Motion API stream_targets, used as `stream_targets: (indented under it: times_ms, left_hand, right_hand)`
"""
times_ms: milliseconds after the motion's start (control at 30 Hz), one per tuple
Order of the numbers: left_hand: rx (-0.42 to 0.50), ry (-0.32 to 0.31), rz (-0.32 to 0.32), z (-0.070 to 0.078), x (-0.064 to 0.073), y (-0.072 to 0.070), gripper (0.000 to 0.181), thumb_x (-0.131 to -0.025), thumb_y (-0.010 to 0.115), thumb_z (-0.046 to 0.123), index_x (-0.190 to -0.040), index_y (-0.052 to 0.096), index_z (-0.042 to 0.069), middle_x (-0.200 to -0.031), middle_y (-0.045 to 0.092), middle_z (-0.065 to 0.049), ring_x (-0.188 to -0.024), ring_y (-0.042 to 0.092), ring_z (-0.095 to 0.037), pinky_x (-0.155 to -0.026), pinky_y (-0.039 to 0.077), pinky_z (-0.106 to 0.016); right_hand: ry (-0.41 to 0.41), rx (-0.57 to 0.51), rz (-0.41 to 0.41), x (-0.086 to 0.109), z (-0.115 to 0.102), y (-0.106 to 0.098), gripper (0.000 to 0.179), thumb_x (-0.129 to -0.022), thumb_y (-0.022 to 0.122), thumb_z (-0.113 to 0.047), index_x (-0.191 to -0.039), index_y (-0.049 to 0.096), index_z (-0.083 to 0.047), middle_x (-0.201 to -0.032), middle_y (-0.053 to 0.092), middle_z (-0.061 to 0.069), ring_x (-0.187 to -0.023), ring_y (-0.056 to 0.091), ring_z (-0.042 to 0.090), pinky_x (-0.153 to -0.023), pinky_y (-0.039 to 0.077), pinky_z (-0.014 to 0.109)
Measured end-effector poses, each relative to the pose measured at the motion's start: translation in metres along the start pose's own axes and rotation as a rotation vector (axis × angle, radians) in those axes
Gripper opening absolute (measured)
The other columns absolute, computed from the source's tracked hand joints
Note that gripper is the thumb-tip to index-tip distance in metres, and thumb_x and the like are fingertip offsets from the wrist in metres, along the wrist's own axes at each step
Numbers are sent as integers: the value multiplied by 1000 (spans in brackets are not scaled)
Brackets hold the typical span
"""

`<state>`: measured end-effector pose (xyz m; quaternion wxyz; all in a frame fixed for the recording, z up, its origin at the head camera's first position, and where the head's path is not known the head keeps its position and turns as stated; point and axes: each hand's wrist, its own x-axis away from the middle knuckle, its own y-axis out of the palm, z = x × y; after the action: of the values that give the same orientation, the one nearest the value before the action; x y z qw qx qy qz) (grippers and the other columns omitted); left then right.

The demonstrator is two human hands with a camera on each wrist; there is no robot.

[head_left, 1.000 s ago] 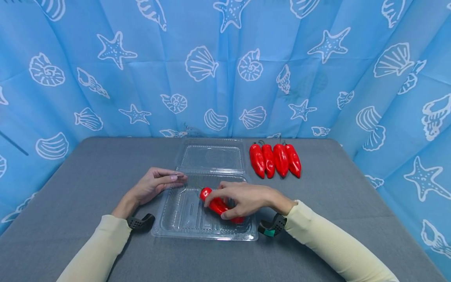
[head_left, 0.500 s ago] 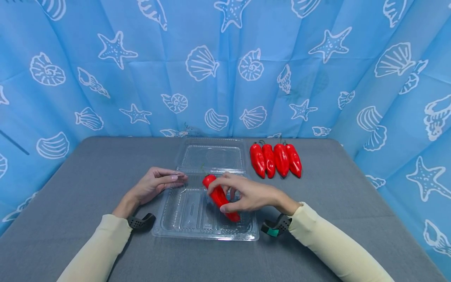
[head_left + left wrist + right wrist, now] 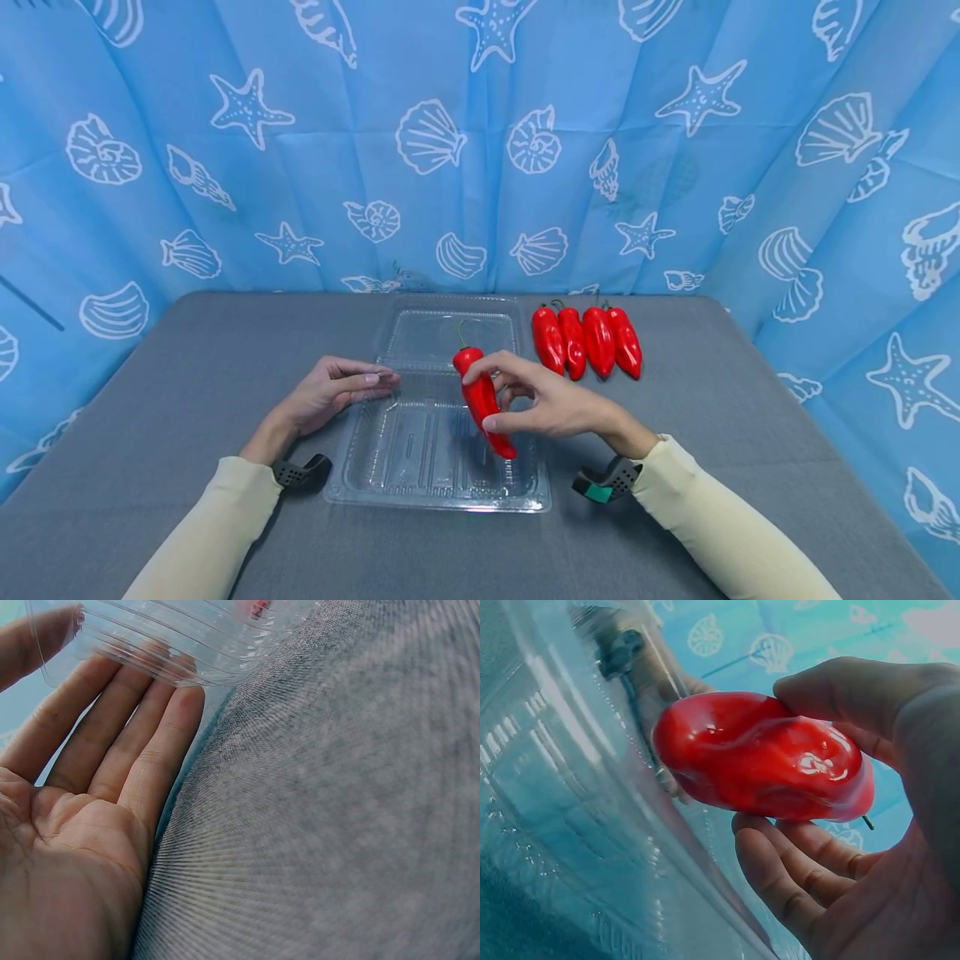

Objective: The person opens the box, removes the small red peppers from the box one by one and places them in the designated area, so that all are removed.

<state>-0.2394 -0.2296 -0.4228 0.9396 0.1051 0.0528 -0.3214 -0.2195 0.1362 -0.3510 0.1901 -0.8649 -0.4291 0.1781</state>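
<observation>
A glossy red pepper (image 3: 482, 396) with a thin green stem is pinched between the thumb and fingers of my right hand (image 3: 558, 402). It hangs tilted, stem end up, above the right part of a clear plastic clamshell container (image 3: 360, 492). In the right wrist view the pepper (image 3: 765, 757) lies across the fingertips, apart from the container wall. My left hand (image 3: 330, 392) pinches the container's left rim near the hinge, thumb on one side and fingers on the other. The left wrist view shows those fingers (image 3: 112, 742) fairly straight against the ridged plastic (image 3: 180, 637).
Several more red peppers (image 3: 598, 342) lie side by side at the back right of the grey table (image 3: 675, 508). The container's lid (image 3: 450, 333) is folded back flat behind its base. A blue curtain (image 3: 480, 183) with shells and starfish hangs at the table's far edge.
My right hand has raised the red pepper from inside the container, shifting it up and slightly right, and the pepper has turned more upright. The left hand has stayed in place.
</observation>
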Motion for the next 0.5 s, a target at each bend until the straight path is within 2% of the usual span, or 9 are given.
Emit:
stream_targets:
  times_ms: [267, 500]
  left_hand:
    - [3, 8, -3, 0, 0, 0, 27, -102, 52, -2, -124, 67, -9, -123, 70, -20, -120, 65, -28, -106, 50, -42]
    - [16, 15, -10, -3, -1, -2, 28, -102, 52, -3, -125, 66, -10, -123, 69, -20, -120, 65, -27, -105, 50, -42]
  right_hand:
    - [21, -55, 64, 12, 1, -10, 51, -89, 74, -12, -134, 52, -17, -129, 56, 8, -102, 64, 33, -89, 57, 54]
    - [18, -74, 99, 19, 1, -21, 52, -90, 72, -9, -136, 50, -14, -129, 56, 11, -103, 64, 34, -92, 57, 50]
